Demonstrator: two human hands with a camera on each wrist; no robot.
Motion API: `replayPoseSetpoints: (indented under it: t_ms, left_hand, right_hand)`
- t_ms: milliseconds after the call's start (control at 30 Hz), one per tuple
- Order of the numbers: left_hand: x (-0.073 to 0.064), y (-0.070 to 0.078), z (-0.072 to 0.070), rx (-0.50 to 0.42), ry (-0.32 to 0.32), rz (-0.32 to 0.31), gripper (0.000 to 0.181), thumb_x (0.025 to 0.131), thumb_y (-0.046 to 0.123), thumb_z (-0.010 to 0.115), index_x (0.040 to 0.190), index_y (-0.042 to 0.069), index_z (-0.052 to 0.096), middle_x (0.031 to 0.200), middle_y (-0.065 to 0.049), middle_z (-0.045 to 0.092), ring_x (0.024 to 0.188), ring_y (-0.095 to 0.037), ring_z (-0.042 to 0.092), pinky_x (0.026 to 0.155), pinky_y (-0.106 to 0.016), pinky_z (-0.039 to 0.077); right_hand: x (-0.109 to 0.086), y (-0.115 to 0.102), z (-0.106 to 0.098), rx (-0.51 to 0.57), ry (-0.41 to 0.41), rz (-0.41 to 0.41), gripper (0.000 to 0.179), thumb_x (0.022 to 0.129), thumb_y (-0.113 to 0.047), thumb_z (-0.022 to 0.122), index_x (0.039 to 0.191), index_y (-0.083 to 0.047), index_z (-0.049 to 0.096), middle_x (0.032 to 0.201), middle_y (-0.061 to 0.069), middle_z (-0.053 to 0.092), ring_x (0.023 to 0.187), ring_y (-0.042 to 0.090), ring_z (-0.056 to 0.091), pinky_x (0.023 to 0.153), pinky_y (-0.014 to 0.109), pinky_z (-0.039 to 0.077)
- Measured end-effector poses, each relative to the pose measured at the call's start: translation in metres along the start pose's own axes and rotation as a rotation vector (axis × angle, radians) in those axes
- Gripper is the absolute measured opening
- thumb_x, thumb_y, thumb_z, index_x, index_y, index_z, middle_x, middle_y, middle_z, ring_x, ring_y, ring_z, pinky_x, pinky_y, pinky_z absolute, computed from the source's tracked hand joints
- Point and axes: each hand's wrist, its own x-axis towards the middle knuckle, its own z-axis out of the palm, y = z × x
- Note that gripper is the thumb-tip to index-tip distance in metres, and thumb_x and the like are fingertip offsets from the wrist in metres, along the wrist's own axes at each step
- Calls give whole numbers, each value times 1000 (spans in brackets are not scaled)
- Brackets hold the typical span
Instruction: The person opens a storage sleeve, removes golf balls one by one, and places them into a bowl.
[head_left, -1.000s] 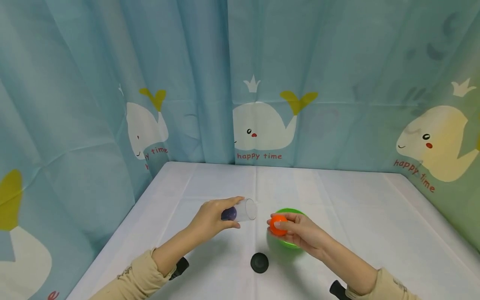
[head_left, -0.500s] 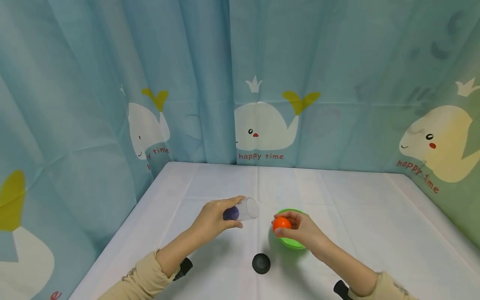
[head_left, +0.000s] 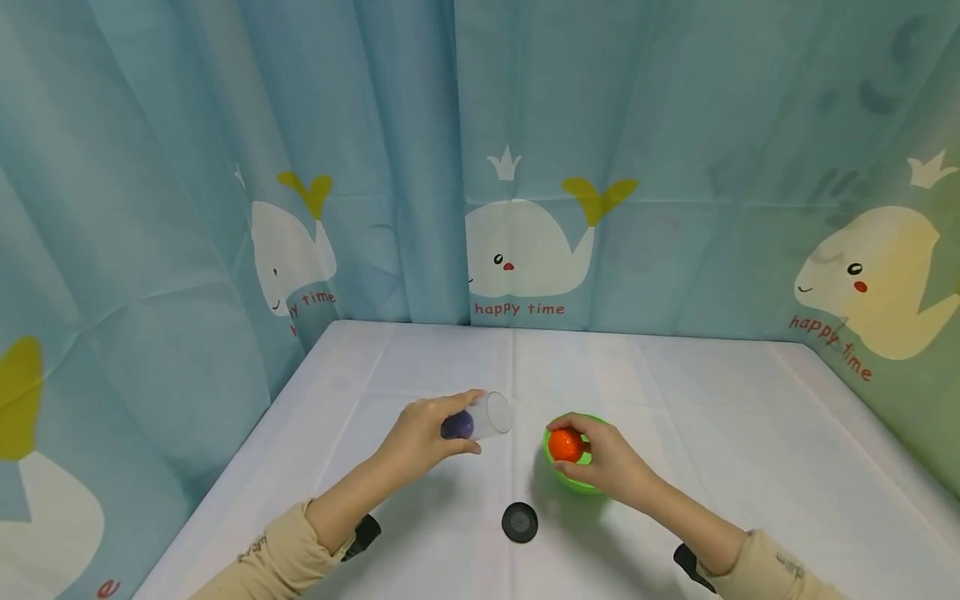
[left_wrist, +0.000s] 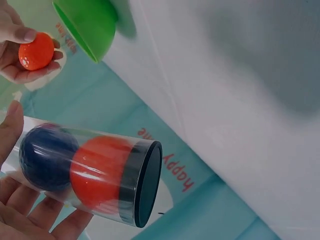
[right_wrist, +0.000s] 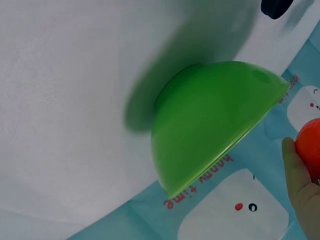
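My left hand (head_left: 423,429) grips a clear plastic canister (head_left: 492,414), tipped on its side in the air with its open mouth toward the right. Inside it, the left wrist view shows a dark blue ball (left_wrist: 48,157) and a red-orange ball (left_wrist: 102,172) against the black end (left_wrist: 142,182). The head view shows only the blue one, through the wall. My right hand (head_left: 611,458) pinches an orange ball (head_left: 566,445) between thumb and fingers, over the green bowl (head_left: 581,487). Part of the bowl lies hidden behind this hand.
A round black lid (head_left: 520,522) lies on the white-covered table (head_left: 720,433), nearer than the bowl and between the forearms. Blue curtains (head_left: 390,125) with printed whales hang behind the table and at both sides.
My right hand has drawn slightly right with the orange ball and turned more palm-down over the bowl. The left hand and canister have stayed about where they were.
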Motion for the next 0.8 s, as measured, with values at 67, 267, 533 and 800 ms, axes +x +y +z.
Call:
replayPoseSetpoints:
  t_ms: [67, 267, 533, 800]
  left_hand:
    - [0, 0, 1, 7, 0, 6, 65, 69, 19, 81, 130, 9, 58, 124, -12, 63, 112, -29, 62, 90, -40, 52]
    - [0, 0, 0, 7, 1, 3, 65, 69, 20, 81, 130, 10, 58, 124, -11, 63, 112, -29, 62, 90, -40, 52]
    - [1, -1, 1, 10, -6, 20, 64, 70, 20, 80, 129, 9, 58, 124, -12, 63, 111, -30, 62, 89, -40, 52]
    - [1, -2, 3, -44, 7, 12, 65, 70, 19, 80, 129, 6, 58, 123, -13, 63, 112, -30, 61, 90, -42, 51]
  right_hand:
    - [0, 1, -1, -54, -7, -20, 34, 75, 2, 73, 107, 3, 60, 106, 14, 65, 91, 24, 61, 77, 28, 56]
    - [2, 8, -2, -207, 11, -122, 36, 73, 2, 75, 106, 1, 61, 105, 9, 63, 90, 20, 62, 78, 27, 55]
    - [4, 19, -2, -301, -12, -147, 35, 72, 2, 76, 104, 0, 62, 101, 6, 62, 86, 19, 63, 76, 27, 56]
    - [10, 31, -6, -303, -61, -145, 35, 73, 3, 74, 106, 0, 63, 99, 7, 63, 83, 19, 63, 74, 26, 56]
